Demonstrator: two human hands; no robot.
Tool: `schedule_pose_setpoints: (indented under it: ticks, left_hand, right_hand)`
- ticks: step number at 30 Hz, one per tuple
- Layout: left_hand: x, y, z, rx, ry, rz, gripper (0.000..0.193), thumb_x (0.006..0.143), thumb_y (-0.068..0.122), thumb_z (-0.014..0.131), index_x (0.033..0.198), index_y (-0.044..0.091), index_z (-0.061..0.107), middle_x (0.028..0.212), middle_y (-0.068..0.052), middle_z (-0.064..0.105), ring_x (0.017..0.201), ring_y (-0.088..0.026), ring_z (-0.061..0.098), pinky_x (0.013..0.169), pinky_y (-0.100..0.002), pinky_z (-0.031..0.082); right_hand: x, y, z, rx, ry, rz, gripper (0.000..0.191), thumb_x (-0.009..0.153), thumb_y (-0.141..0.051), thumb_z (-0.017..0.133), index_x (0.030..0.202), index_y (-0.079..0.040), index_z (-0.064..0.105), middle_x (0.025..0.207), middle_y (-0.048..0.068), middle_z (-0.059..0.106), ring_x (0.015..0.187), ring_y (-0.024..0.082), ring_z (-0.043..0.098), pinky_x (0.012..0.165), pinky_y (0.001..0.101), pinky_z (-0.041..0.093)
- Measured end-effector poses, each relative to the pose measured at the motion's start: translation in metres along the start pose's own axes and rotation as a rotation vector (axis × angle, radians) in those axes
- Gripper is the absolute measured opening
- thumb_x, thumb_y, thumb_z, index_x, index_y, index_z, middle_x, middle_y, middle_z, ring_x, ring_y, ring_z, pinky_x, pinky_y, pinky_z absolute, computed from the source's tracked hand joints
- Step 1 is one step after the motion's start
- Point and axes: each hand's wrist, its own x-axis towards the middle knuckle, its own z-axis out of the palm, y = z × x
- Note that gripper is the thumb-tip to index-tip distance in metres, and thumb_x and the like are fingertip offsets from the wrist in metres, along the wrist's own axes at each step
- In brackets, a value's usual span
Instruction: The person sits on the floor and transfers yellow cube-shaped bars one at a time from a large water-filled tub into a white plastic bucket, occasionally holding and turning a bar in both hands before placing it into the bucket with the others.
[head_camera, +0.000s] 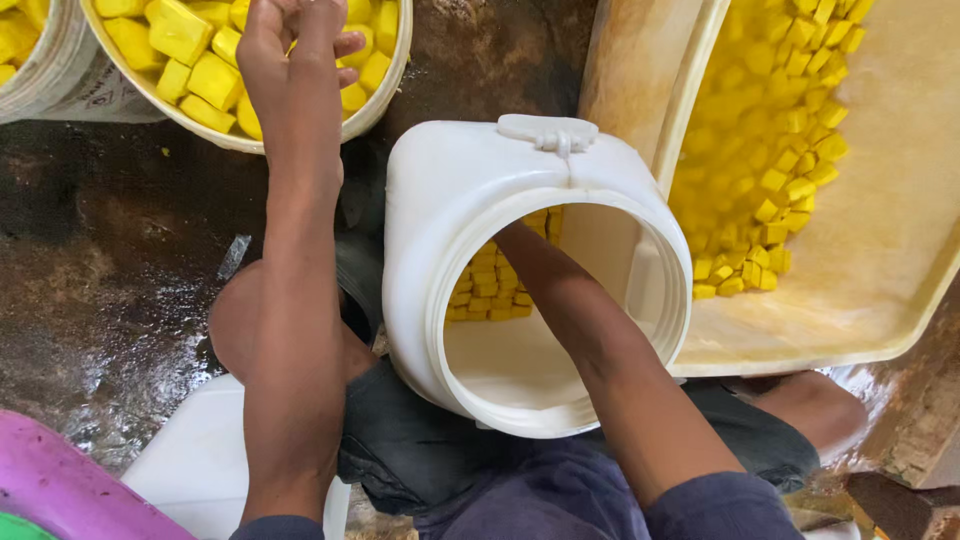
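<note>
My left hand (295, 40) reaches into a white bucket (385, 90) full of yellow blocks (190, 55) at the top. Its fingers are curled in around some of the blocks. My right forearm (580, 330) goes into the mouth of a big white plastic jar (450, 190) that lies tilted towards me. The right hand itself is hidden behind the jar's upper wall. Inside the jar, neat rows of yellow blocks (490, 290) are stacked against the far side, close to where the wrist disappears.
A wide cream tray (880, 270) at the right holds many more yellow blocks (770, 150). A second bucket of blocks (40, 60) shows at the top left. The floor (110, 260) is dark and wet. A purple object (60, 490) and a white container (195, 470) lie near my knee.
</note>
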Motion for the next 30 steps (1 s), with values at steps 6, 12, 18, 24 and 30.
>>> schedule_pose_setpoints:
  ticks: [6,12,18,24,30]
  left_hand:
    - [-0.011,-0.001,0.008,-0.008,-0.013,-0.009,0.031,0.103,0.036,0.068,0.111,0.006,0.067,0.102,-0.001,0.068,0.093,-0.014,0.074,0.078,-0.028,0.054]
    - [-0.016,-0.004,0.016,-0.011,-0.038,-0.002,0.030,0.100,0.034,0.070,0.106,0.005,0.067,0.098,-0.001,0.069,0.093,-0.013,0.073,0.076,-0.027,0.055]
    - [-0.012,-0.001,0.021,-0.014,-0.048,-0.029,0.025,0.103,0.029,0.068,0.113,0.006,0.069,0.103,-0.001,0.072,0.093,-0.012,0.073,0.077,-0.026,0.055]
    - [-0.011,-0.004,0.021,-0.033,-0.041,-0.043,0.023,0.105,0.026,0.068,0.110,0.003,0.069,0.096,-0.002,0.072,0.093,-0.012,0.072,0.080,-0.026,0.055]
    - [-0.009,-0.015,0.019,-0.042,-0.048,-0.039,0.022,0.104,0.025,0.069,0.107,0.003,0.070,0.096,-0.002,0.073,0.092,-0.012,0.073,0.078,-0.027,0.055]
  right_hand:
    - [0.003,0.014,0.010,-0.002,-0.007,-0.005,0.050,0.084,-0.032,0.077,0.128,-0.010,0.069,0.128,0.014,0.073,0.119,0.028,0.069,0.100,0.0403,0.055]
    - [0.005,0.020,0.021,-0.007,-0.023,-0.018,0.048,0.084,-0.031,0.075,0.126,-0.009,0.070,0.127,0.015,0.073,0.119,0.029,0.069,0.100,0.0413,0.055]
    - [0.008,0.026,0.016,-0.007,-0.033,-0.016,0.046,0.084,-0.029,0.074,0.124,-0.009,0.070,0.125,0.016,0.073,0.118,0.030,0.069,0.100,0.0423,0.055]
    - [0.013,0.029,0.021,-0.026,-0.054,-0.034,0.043,0.084,-0.027,0.073,0.122,-0.008,0.070,0.124,0.017,0.072,0.117,0.032,0.069,0.099,0.0433,0.055]
    - [0.011,0.026,0.030,-0.045,-0.064,-0.064,0.041,0.084,-0.026,0.071,0.120,-0.007,0.071,0.123,0.018,0.072,0.117,0.033,0.069,0.099,0.0443,0.055]
